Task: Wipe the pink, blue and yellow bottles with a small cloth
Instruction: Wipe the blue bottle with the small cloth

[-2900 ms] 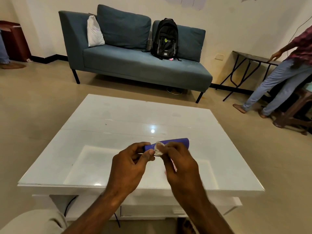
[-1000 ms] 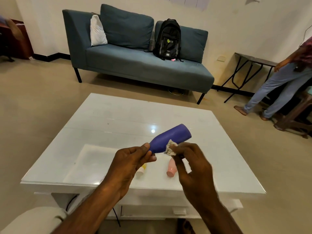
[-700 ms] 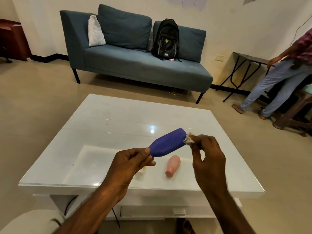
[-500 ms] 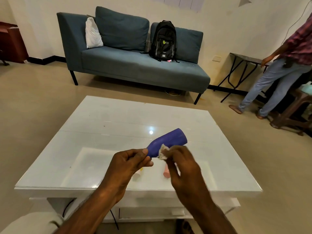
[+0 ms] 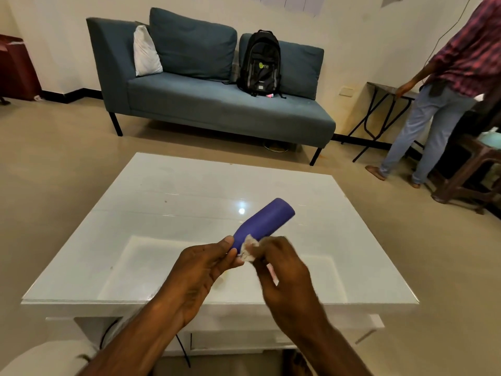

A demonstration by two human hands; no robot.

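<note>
The left arm point(image 5: 141, 340) and the right arm point(image 5: 325, 340) are bare. They come up from the bottom of the picture and lean in toward each other. The two hands meet in the middle, almost touching. The left hand point(image 5: 200, 270) has its back to the camera and pinches the thin end of a blue plastic bottle point(image 5: 264, 222) between its thumb and curled fingers. The right hand point(image 5: 282, 272) looks a bit blurry. Its fingertips are bunched together, pinching a small whitish cloth point(image 5: 249, 249) and pressing it against the bottle, right next to the left thumb.
</note>
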